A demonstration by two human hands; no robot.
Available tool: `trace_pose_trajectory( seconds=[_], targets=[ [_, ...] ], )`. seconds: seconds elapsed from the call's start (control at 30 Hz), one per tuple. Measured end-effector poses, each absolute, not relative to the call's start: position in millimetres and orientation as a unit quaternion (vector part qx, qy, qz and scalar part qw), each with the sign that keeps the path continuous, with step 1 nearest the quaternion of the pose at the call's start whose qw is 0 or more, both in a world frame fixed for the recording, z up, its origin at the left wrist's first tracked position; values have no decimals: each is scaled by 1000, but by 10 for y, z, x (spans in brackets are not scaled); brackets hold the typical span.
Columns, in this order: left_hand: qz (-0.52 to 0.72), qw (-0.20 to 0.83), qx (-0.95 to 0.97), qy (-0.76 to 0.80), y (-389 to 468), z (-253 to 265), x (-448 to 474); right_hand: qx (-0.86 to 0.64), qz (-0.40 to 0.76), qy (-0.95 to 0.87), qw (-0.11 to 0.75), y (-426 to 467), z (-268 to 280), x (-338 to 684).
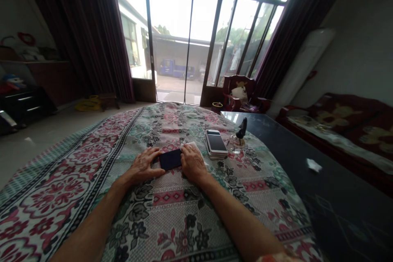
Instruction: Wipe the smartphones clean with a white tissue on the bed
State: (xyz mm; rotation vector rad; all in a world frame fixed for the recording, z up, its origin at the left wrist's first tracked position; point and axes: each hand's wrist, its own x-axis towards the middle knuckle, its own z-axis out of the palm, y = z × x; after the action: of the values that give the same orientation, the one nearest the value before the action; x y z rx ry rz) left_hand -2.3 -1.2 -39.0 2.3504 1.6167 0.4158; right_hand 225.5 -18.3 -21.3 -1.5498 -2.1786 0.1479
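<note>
A dark smartphone (170, 159) lies on the patterned tablecloth between my two hands. My left hand (143, 166) grips its left end, thumb at the near edge and fingers at the far one. Over its right end, my right hand (193, 165) has its fingers curled around a white tissue or thin cloth (193, 145), part of which sticks out past the knuckles. Just to the right sits a stack of phones, with a white-framed phone (216, 142) on top. Beyond the stack stands a clear bottle with a black spray or pump head (242, 128).
The tablecloth (181, 229) covers a rounded table. To the right is a dark glossy table (344, 196) with a crumpled white tissue (313, 165). A wooden sofa (337, 118) and an armchair (239, 90) stand farther back, near glass doors (184, 49) and dark curtains.
</note>
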Motion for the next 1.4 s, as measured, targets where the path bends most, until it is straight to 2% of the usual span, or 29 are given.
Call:
trace_pose_trajectory(
  seconds=[0.2,0.37,0.6,0.77,0.97,1.1,1.4],
  targets=[
    [122,152,797,571,-40,-297,26,-608,45,-758,232,-173,-268,2301],
    [103,123,781,603,-61,-258,149,-595,45,-765,240,-175,-267,2287],
    [142,99,786,593,-132,-246,169,-546,52,-796,255,-432,-259,2425],
    [156,106,793,579,-152,-195,131,-484,66,-821,294,-655,-312,2620],
    [127,108,787,594,-149,-137,212,-545,83,-734,395,-647,-342,2656],
    [151,80,812,558,-104,-62,500,-540,91,-728,413,-622,-338,2643],
    [184,96,838,505,11,-102,774,-514,76,-707,481,-527,-479,2682]
  ],
)
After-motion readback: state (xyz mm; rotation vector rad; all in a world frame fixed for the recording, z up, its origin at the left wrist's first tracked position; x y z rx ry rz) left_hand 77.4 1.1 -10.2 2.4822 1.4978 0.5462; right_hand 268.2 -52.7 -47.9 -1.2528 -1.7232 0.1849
